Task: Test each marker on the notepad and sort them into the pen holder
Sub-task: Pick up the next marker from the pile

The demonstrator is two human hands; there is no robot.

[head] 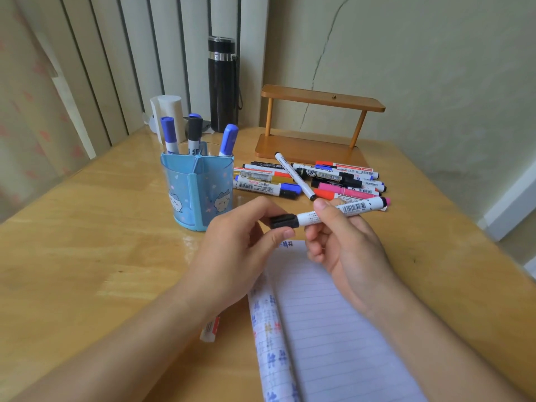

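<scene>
one barcoded marker (pixel 359 206), black cap (pixel 284 221)

The pen holder (pixel 197 195), with three markers (pixel 169 134) in it, stood on the table (pixel 87 242) left of a pile of markers (pixel 330 175). Behind the pile stood a shelf (pixel 319 97), a bottle (pixel 222 85) to its left. The notepad (pixel 333 329) lay nearest.

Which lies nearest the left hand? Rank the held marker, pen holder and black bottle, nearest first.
1. Held marker: its cap pinched in the left hand.
2. Pen holder: just left, beyond it.
3. Black bottle: table's far edge.
</scene>
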